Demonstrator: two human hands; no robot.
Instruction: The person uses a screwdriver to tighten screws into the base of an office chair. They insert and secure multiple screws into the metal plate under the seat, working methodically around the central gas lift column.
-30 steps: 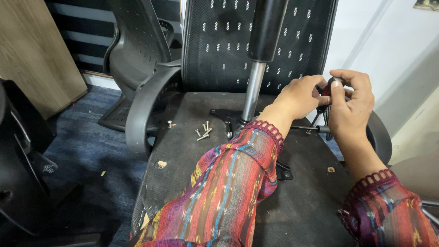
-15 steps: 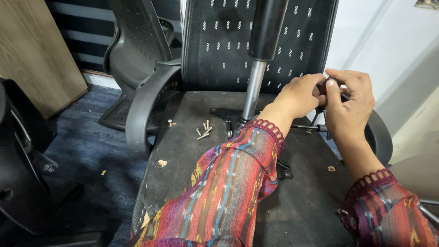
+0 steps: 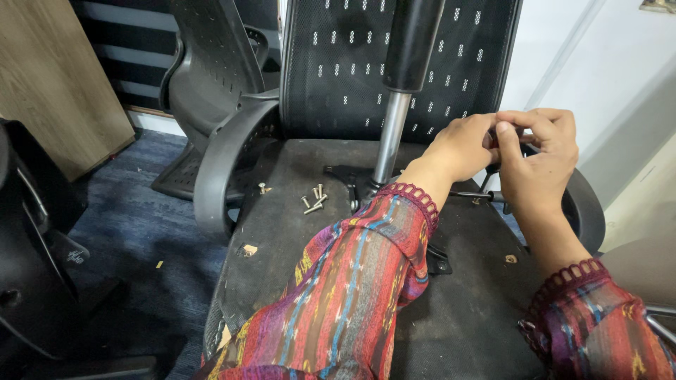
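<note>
Not much has changed since half a second ago: our two hands have stayed bunched together up near the chrome gas-lift column with the black plastic sleeve (image 3: 394, 112), and they've only nudged a bit higher and to the left. Our left hand (image 3: 461, 146) is curled almost closed, fingers folded in toward the right one, and it's touching a small dark part (image 3: 508, 134) pinched between both hands just right of the column. Our right hand (image 3: 539, 158) is also mostly closed, thumb and forefinger pressed on that same little part; we can't tell exactly what the part is, since the fingers hide most of it. Both hands sit above the dark grey underside of the upturned office chair seat (image 3: 296, 232), which the column sticks up out of. A thin black metal lever (image 3: 470, 195) pokes out to the right of the column's base, just under our hands. A small cluster of silver screws (image 3: 315, 198) lies on the seat underside left of the column, with one lone screw (image 3: 263, 188) further left. The curved grey plastic armrest (image 3: 218, 165) arcs along the left side, well clear of the column.
</note>
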